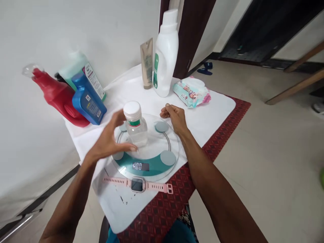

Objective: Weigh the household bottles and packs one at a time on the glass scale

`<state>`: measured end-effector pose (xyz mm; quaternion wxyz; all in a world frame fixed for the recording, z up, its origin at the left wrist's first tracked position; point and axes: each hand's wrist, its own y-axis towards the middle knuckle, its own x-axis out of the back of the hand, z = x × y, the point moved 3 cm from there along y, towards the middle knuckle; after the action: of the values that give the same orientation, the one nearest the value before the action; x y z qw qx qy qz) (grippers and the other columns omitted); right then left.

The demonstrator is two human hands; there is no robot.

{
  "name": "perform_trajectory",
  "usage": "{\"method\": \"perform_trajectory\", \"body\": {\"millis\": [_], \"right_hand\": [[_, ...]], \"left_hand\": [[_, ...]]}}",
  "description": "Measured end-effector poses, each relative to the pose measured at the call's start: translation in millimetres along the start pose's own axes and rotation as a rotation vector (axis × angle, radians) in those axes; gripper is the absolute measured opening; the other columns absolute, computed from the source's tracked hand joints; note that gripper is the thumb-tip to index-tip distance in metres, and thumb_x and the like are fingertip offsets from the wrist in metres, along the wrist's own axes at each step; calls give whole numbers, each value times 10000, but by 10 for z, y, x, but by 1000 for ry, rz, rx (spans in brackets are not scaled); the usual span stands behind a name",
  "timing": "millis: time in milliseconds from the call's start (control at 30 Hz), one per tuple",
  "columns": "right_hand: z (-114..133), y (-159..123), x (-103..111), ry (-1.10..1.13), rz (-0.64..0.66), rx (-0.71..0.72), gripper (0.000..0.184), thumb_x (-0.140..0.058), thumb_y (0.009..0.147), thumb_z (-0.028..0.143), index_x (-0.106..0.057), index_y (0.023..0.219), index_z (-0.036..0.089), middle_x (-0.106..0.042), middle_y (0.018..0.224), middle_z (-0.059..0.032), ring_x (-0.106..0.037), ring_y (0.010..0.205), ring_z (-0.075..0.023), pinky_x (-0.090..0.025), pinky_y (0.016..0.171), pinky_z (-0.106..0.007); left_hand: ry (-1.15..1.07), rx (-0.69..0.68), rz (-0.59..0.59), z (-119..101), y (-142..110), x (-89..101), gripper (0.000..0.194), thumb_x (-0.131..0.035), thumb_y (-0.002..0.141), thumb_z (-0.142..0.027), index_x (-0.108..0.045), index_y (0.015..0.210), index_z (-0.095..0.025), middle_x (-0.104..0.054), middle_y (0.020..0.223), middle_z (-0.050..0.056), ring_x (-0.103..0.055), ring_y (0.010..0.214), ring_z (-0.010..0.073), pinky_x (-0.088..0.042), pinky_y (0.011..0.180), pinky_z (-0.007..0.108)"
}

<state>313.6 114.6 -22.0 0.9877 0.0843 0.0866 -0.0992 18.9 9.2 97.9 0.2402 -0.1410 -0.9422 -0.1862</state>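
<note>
Evidently, digits resembling "0.0" glow on the display (140, 166) of the round clear-glass scale with a teal band (154, 165); the mark beside them is blurred. A transparent bottle with a white screw cap (138, 134) is over the scale, its green-and-red label too small to read. The left hand (111, 138) curves around it, but I cannot tell whether it grips. The right hand (177, 118), loosely curled and holding nothing visible, is near the far right rim. Print on the blue plastic bottle (88, 103) is illegible.
</note>
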Motion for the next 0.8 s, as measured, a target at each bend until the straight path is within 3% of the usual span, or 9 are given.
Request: {"method": "perform_trajectory", "body": {"millis": [67,133,267,400,533,667,800], "right_hand": [[-2,8,1,4,2,-1,837,-798,789,1055,-787,758,219,-770,690,-69,-724,654,-191,-609,671,-338],[7,7,4,-2,13,-1,832,-799,785,1052,-790,760,221,-780,696,-75,-732,659,-198,-617,681,-343],[26,-4,5,-20,27,-28,837,-785,778,1058,-791,768,221,-796,714,-76,-743,685,-201,-622,712,-336],[29,-5,-8,-22,45,-48,821,-770,814,1040,-788,787,219,-803,740,-79,-744,710,-195,-622,737,-327],[48,-2,-20,6,50,-56,838,-744,805,1061,-783,785,224,-793,736,-78,-740,717,-202,-623,747,-339],[93,-8,-33,-1,55,-77,858,-718,785,1086,-771,773,229,-787,730,-73,-736,725,-207,-622,768,-351],[125,-10,-43,-23,74,-77,846,-683,821,1074,-767,782,234,-796,747,-71,-747,752,-216,-621,804,-365]], "left_hand": [[112,-2,-27,-66,-61,-231,1054,-1022,739,-838,-652,1556,-285,-766,1483,207,-767,1357,474,-671,1108,665],[184,7,-122,-68,-80,-384,883,-1015,792,-790,-685,1417,-260,-816,1282,174,-813,1129,404,-696,949,593],[254,57,-201,-91,-41,-419,665,-1022,844,-661,-701,1249,-242,-831,1048,75,-792,877,289,-668,769,450],[329,48,-357,-109,303,-111,642,-1051,808,-622,-692,1165,-227,-836,1082,76,-820,950,304,-684,829,444],[436,22,-570,174,1076,340,765,-1125,705,-534,-579,1165,-257,-790,1142,68,-828,1126,364,-686,970,479],[452,275,-692,688,1691,646,703,-1078,706,-283,-490,1091,-274,-762,1113,90,-803,1259,429,-652,1115,542],[394,468,-803,1052,1821,726,671,-1026,711,-223,-509,1137,-259,-774,1212,166,-756,1388,500,-587,1247,642]]}}
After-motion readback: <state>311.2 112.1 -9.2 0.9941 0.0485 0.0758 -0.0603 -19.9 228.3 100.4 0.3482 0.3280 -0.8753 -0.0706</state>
